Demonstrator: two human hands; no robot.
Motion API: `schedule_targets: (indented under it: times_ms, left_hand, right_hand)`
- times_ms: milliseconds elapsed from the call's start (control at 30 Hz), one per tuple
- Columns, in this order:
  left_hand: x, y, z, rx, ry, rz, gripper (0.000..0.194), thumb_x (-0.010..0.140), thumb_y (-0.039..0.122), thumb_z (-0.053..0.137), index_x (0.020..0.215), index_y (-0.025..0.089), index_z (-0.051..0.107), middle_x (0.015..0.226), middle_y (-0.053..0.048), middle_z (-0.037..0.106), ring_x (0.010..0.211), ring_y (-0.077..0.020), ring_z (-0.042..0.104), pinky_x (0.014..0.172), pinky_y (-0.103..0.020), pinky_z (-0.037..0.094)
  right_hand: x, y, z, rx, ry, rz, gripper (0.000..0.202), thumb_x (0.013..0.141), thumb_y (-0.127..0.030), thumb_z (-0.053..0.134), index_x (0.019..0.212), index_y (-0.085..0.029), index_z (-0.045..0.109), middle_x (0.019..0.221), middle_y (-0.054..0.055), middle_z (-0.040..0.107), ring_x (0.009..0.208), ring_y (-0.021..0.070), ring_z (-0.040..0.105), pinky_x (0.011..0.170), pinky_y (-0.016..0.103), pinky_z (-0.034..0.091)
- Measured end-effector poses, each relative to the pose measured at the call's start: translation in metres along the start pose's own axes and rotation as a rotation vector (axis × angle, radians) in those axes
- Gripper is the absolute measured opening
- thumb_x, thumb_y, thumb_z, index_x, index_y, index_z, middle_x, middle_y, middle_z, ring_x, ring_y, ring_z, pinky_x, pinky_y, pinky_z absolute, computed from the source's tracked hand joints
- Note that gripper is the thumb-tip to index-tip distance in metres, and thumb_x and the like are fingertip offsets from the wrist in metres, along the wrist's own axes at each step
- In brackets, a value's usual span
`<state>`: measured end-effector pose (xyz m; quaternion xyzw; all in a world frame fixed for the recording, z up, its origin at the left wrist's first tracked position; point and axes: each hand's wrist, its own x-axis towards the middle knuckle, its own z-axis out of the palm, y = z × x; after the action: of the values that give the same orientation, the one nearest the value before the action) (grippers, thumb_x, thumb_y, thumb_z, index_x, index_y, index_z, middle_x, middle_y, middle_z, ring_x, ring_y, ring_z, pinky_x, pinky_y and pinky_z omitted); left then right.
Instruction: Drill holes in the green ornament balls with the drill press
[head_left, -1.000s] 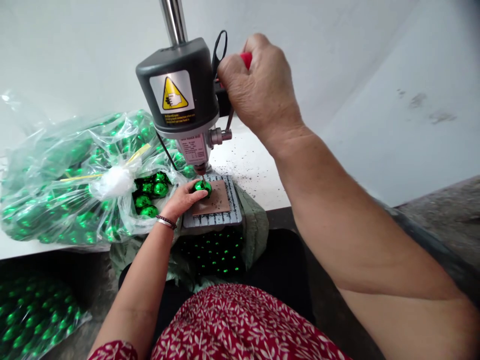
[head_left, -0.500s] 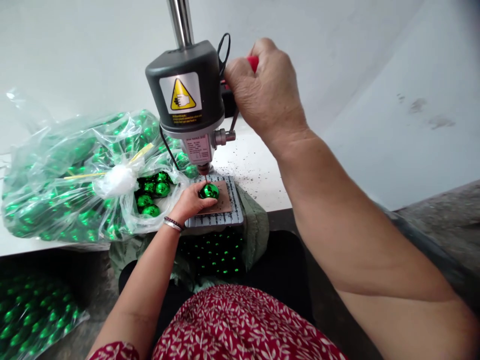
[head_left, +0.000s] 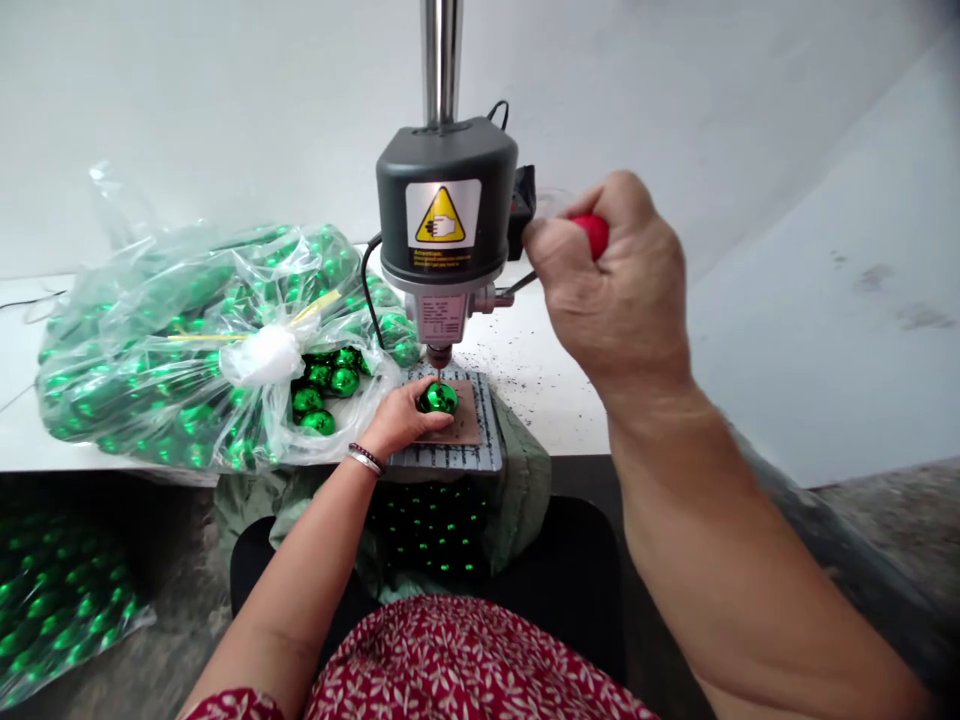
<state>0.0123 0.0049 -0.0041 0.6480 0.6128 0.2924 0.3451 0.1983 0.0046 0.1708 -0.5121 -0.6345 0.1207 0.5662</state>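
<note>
My left hand (head_left: 405, 417) grips a shiny green ball (head_left: 439, 399) from its left side, thumb in front and fingers behind. The ball rests on a brown board (head_left: 469, 425) that lies on the grey base plate (head_left: 480, 458) of a small drill press (head_left: 448, 215). Straight above the ball is the thin drill bit (head_left: 439, 376), its tip at the top of the ball; whether it has entered the ball I cannot tell. My right hand (head_left: 619, 290) is closed around the red knob (head_left: 594, 235) of the press lever, right of the machine head.
A clear plastic bag (head_left: 262, 355) full of green balls lies left of the press, its torn side showing loose balls (head_left: 330, 383). Below the table edge is a green sack (head_left: 517, 500) with more balls. Another bag (head_left: 67, 610) sits lower left. Dark shavings dot the white table (head_left: 562, 395).
The view has shifted, so the press and bag appear further right and somewhat lower. My right hand has swung the lever knob outward and down relative to the machine head. My left hand still holds the ball.
</note>
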Motion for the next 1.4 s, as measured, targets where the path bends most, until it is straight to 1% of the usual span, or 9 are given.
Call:
schedule_targets:
  times_ms: [133,267,400,500,667,967,1200,1300,1400]
  left_hand:
    - [-0.003,0.004,-0.001,0.003,0.022,0.022,0.061,0.067,0.032,0.084,0.126,0.02,0.073,0.108,-0.001,0.08,0.102,-0.0238,0.072,0.097,-0.031,0.056]
    - [-0.005,0.005,-0.001,0.007,0.027,0.018,0.056,0.069,0.032,0.084,0.123,0.021,0.075,0.103,-0.002,0.08,0.098,-0.0249,0.072,0.093,-0.032,0.057]
    - [-0.004,0.003,0.0,0.011,0.018,0.01,0.055,0.069,0.032,0.084,0.122,0.022,0.075,0.102,-0.002,0.08,0.099,-0.0259,0.071,0.093,-0.032,0.057]
    - [-0.003,0.0,0.001,0.004,0.028,0.019,0.055,0.068,0.031,0.084,0.122,0.022,0.075,0.105,-0.002,0.08,0.101,-0.0256,0.07,0.094,-0.032,0.056]
    - [-0.002,-0.003,0.003,0.004,0.02,0.055,0.055,0.069,0.032,0.084,0.122,0.021,0.075,0.109,-0.003,0.079,0.103,-0.0239,0.07,0.096,-0.031,0.055]
    - [-0.004,-0.001,0.001,0.008,0.03,0.046,0.049,0.069,0.032,0.084,0.116,0.024,0.077,0.102,0.001,0.079,0.095,-0.0222,0.07,0.091,-0.028,0.055]
    - [-0.002,-0.006,0.004,-0.015,0.03,0.039,0.055,0.068,0.033,0.085,0.121,0.024,0.075,0.105,-0.001,0.08,0.1,-0.0245,0.071,0.093,-0.031,0.056]
    - [-0.001,-0.008,0.005,-0.015,0.034,0.04,0.059,0.067,0.034,0.086,0.124,0.023,0.074,0.109,-0.003,0.08,0.105,-0.0264,0.071,0.098,-0.034,0.055]
    - [0.0,-0.01,0.006,-0.019,0.036,0.038,0.059,0.068,0.033,0.086,0.125,0.021,0.074,0.111,-0.005,0.08,0.108,-0.0279,0.071,0.103,-0.038,0.053]
  right_hand:
    - [-0.018,0.007,-0.005,-0.088,0.027,-0.061,0.024,0.089,-0.035,0.056,0.075,-0.02,0.043,0.063,-0.008,0.037,0.06,0.0048,0.031,0.07,0.023,0.033]
    - [-0.033,0.009,-0.008,-0.226,0.043,-0.089,0.018,0.084,-0.029,0.054,0.071,-0.021,0.043,0.06,-0.005,0.04,0.057,0.0077,0.032,0.065,0.026,0.035]
    - [-0.042,0.016,-0.004,-0.297,0.081,-0.113,0.013,0.082,-0.032,0.049,0.074,-0.023,0.044,0.065,-0.002,0.048,0.058,0.0111,0.04,0.062,0.028,0.039]
    - [-0.048,0.024,0.002,-0.285,0.12,-0.133,0.013,0.085,-0.036,0.048,0.078,-0.024,0.045,0.068,-0.001,0.051,0.06,0.0118,0.045,0.062,0.028,0.041]
    - [-0.06,0.039,0.01,-0.26,0.197,-0.169,0.016,0.088,-0.039,0.049,0.08,-0.025,0.047,0.066,-0.001,0.05,0.059,0.0129,0.047,0.06,0.029,0.042]
    - [-0.076,0.061,0.023,-0.259,0.334,-0.272,0.017,0.09,-0.04,0.053,0.082,-0.024,0.049,0.066,0.001,0.053,0.057,0.0134,0.051,0.055,0.03,0.042]
    - [-0.087,0.076,0.031,-0.199,0.316,-0.353,0.014,0.09,-0.037,0.053,0.086,-0.024,0.047,0.069,-0.001,0.057,0.06,0.0133,0.056,0.057,0.028,0.045]
    - [-0.085,0.074,0.03,-0.157,0.337,-0.372,0.012,0.087,-0.033,0.055,0.085,-0.024,0.047,0.068,-0.001,0.056,0.059,0.0122,0.053,0.056,0.027,0.043]
    - [-0.063,0.052,0.022,-0.14,0.346,-0.309,0.014,0.085,-0.033,0.055,0.081,-0.023,0.047,0.064,-0.002,0.051,0.055,0.0103,0.046,0.054,0.026,0.037]
